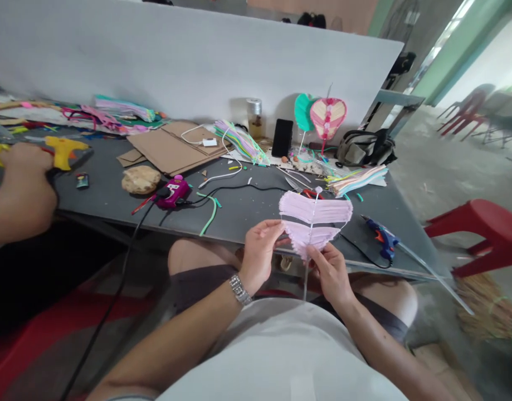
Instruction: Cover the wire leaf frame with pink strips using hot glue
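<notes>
I hold a pale pink heart-shaped fan (315, 220) made of straws, with a thin clear stick running down its middle, above my lap at the table's near edge. My left hand (259, 253), a metal watch on its wrist, pinches the fan's lower left edge. The fingers of my right hand (331, 273) are closed on the fan's bottom tip, where the stick comes out. A blue glue gun (383, 236) lies on the grey table (247, 209) just to the right of the fan.
Another person's hand (24, 189) rests at the left by a yellow glue gun (63, 150). On the table lie a magenta glue gun (174, 192), cardboard (172, 147), coloured straws (356, 179), a black phone (282, 137) and finished fans (326, 117). A red stool (485, 231) stands at the right.
</notes>
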Demonstrator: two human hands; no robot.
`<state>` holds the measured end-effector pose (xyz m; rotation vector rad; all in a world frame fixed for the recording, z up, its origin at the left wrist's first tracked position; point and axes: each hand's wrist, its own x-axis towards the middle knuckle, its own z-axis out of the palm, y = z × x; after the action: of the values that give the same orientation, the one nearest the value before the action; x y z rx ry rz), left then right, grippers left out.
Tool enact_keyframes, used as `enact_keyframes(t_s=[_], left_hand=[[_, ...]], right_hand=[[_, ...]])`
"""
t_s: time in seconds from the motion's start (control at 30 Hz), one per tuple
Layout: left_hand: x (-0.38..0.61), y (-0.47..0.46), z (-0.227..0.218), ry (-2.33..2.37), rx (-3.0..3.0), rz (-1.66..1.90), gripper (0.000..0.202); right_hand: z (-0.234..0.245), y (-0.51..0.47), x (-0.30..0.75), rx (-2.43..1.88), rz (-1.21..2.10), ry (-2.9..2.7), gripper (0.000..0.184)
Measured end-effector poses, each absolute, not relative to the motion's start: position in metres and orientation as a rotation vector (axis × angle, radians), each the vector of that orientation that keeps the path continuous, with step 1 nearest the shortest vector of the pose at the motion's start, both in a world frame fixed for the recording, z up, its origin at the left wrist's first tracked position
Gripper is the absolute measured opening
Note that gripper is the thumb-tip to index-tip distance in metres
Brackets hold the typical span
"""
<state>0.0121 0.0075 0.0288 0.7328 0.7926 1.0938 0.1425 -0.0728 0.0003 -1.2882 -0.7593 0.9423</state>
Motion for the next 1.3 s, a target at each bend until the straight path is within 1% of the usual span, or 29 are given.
enact_keyframes(t_s=[0.2, 0.3, 0.53, 0.73, 0.97, 1.3], left_hand=[[0.001, 0.018, 0.029, 0.927, 1.064, 1.053, 0.017], [-0.004, 0.02, 0.03, 0.945, 1.146, 1.031, 0.014], [-0.004, 0.017, 0.029, 0.947, 1.105, 1.082, 0.015], [-0.007, 0.013, 0.027, 0.962, 1.145, 1.009, 0.02], [-0.013, 0.02, 0.028, 0.937, 1.309, 1.007, 0.012], [-0.007, 0.013, 0.033, 1.003, 1.281, 1.094, 0.015]], right_hand=[[-0.003, -0.08, 0.156, -1.355, 0.869, -0.891, 0.037], [-0.007, -0.084, 0.159, -1.386, 0.895, -0.914, 0.038], [-0.01, -0.086, 0.153, -1.367, 0.945, -0.879, 0.045], [0.0, -0.086, 0.155, -1.346, 0.986, -0.824, 0.044], [0.009, -0.089, 0.16, -1.312, 1.124, -0.823, 0.046], [0.015, -0.087, 0.158, -1.302, 1.112, -0.855, 0.05]])
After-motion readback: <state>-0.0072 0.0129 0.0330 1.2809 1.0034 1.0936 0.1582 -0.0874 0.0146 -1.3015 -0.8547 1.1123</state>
